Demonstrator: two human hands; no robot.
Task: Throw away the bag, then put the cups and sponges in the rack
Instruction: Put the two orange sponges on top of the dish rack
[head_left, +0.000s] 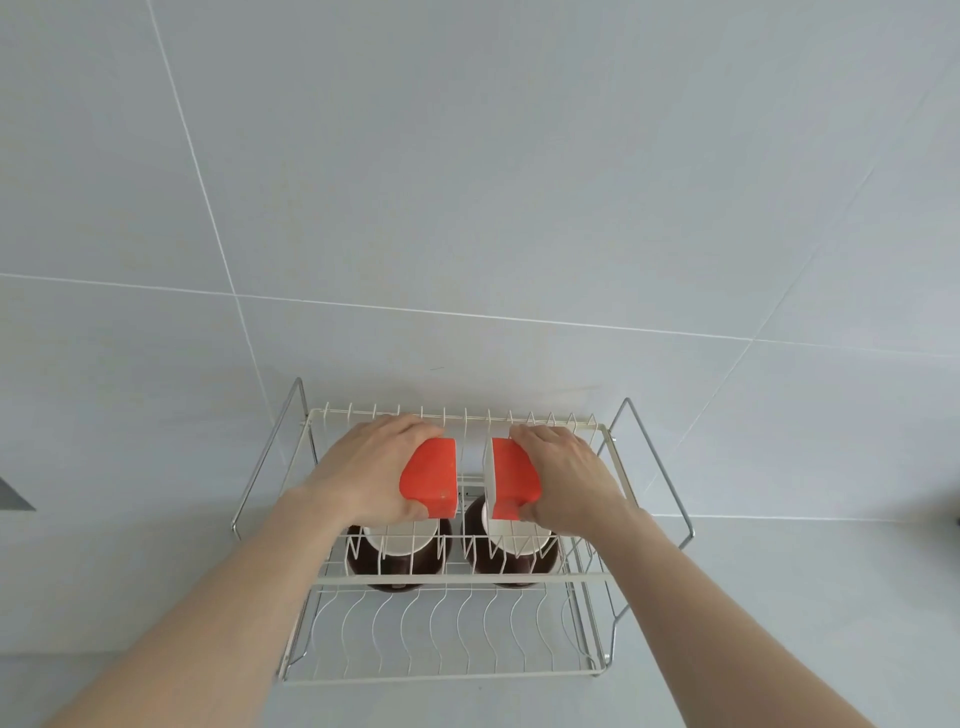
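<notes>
A white wire dish rack (452, 670) with two tiers stands against the tiled wall. Two dark brown cups with white insides, the left cup (397, 556) and the right cup (511, 553), sit on its lower level under the upper tier's wires. My left hand (363, 467) grips an orange-and-white sponge (431, 478) on edge over the upper tier. My right hand (566, 475) holds a second orange-and-white sponge (511, 478) the same way, a small gap apart from the first. No bag is in view.
The rack's chrome side frames (654, 467) rise at left and right. Grey tiled wall (467, 208) fills the background, and a pale counter (779, 597) lies under the rack. A dark shape (13, 496) shows at the left edge.
</notes>
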